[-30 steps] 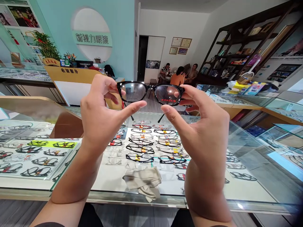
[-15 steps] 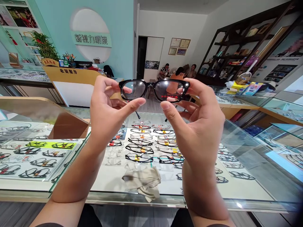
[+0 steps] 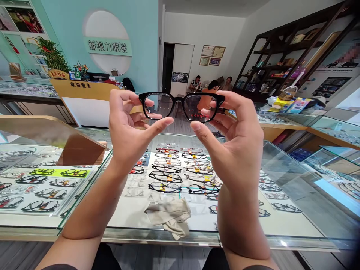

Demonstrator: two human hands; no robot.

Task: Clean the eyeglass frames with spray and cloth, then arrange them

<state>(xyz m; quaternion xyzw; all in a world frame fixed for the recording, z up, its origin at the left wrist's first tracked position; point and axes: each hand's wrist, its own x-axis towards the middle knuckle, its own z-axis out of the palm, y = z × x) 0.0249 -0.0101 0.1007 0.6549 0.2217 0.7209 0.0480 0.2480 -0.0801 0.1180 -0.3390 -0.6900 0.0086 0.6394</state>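
Black-framed glasses [image 3: 177, 99] are held up level above the display case, lenses upright, with red lettering on the right lens. My left hand [image 3: 131, 123] grips the left end of the frame between fingers and thumb. At the right end, my right hand [image 3: 232, 131] holds the frame the same way. The temples are mostly hidden behind the lenses and fingers. A crumpled beige cloth [image 3: 170, 216] lies on the glass top below, touched by neither hand.
Rows of glasses [image 3: 165, 177] lie inside the glass case [image 3: 126, 221]. A wooden-backed mirror or stand [image 3: 81, 150] is at the left. Further back are a cashier counter [image 3: 84, 108], dark shelves [image 3: 270, 67] and several seated people [image 3: 208, 93].
The glasses have tilted, so the lenses face more squarely and the temple tips no longer show below. Both hands have turned slightly with them. The cloth has not moved.
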